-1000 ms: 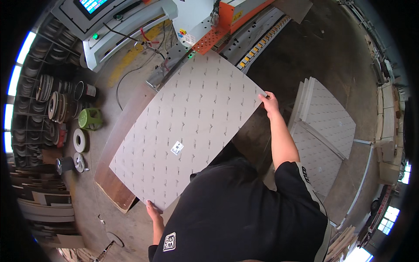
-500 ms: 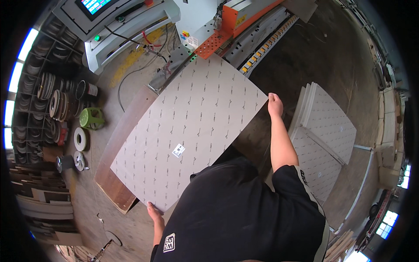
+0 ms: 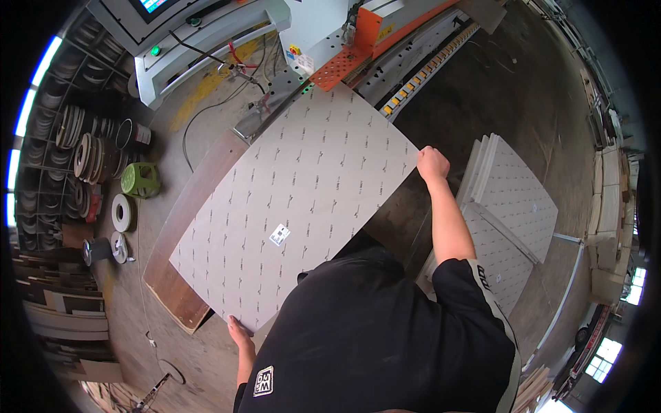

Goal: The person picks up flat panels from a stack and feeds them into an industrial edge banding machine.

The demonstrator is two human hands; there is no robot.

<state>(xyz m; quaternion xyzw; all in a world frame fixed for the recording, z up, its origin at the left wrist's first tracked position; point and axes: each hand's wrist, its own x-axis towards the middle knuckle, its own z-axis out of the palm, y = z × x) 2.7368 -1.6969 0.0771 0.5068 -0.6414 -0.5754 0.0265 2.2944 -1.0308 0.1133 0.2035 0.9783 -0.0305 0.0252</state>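
A large light-grey panel (image 3: 310, 186), printed with rows of small dark marks and bearing a white label (image 3: 279, 235), lies flat before me. Its far edge reaches under the orange perforated guard (image 3: 339, 69) of a machine. My right hand (image 3: 433, 164) is closed at the panel's right corner. At the near left corner, my left hand (image 3: 239, 332) has its thumb on top; the other fingers are hidden beneath the panel. A brown wooden board (image 3: 180, 292) supports the panel's left side.
A grey machine with a screen (image 3: 153, 5) stands at the far left, its yellow-blocked track (image 3: 420, 77) running to the upper right. Stacked panels (image 3: 513, 199) lean at my right. Left are a green stool (image 3: 140, 180), edging rolls (image 3: 123, 213) and a black bucket (image 3: 133, 135).
My right hand has curled more tightly at the panel's corner. The whole view has shifted slightly; the panel stays nearly in the same place against the machine.
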